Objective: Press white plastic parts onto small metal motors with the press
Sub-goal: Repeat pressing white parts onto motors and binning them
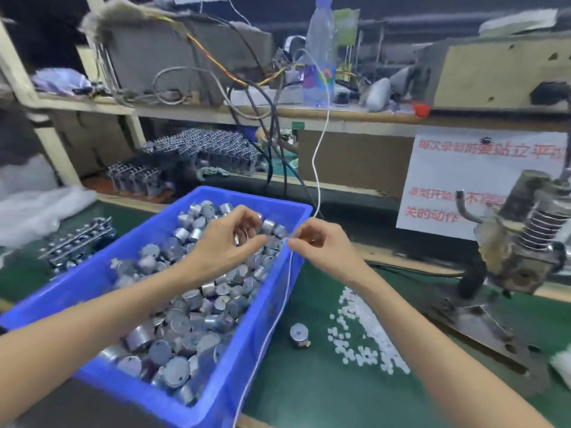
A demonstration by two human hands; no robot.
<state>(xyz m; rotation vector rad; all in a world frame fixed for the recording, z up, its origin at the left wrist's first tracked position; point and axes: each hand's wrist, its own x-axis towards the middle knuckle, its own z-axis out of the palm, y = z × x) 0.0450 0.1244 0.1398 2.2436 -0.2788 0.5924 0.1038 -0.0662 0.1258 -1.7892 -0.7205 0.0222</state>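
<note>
The blue bin (265,307) fills the 7 to 9 o'clock part of the view, heaped with metal motors (185,304). The press (522,257) stands at 3 o'clock, well apart from both hands. Its base plate runs long from about 10 toward 4 o'clock, so I judge the coming move to be a rightward reach, with the right hand the nearer one.

Behind the press, at 2 o'clock, hangs a white sheet (457,168) in red Chinese. It reads roughly "每次录制前要站立平视", cut by the edge, and lower down "关的动作"; the middle line is partly hidden. The label on the bottle (319,57) at 12 o'clock is too blurred to read.

The white plastic parts (367,338) lie in a loose pile on the green mat at 5 o'clock, below the right forearm. The left hand (222,245) hovers over the bin's far end, fingers curled round what looks like one motor (242,235). The right hand (321,242), just beside it at the bin's rim, seems to pinch the white cable (285,291). One loose motor (299,334) sits on the mat at 6 o'clock, between bin and parts
</note>
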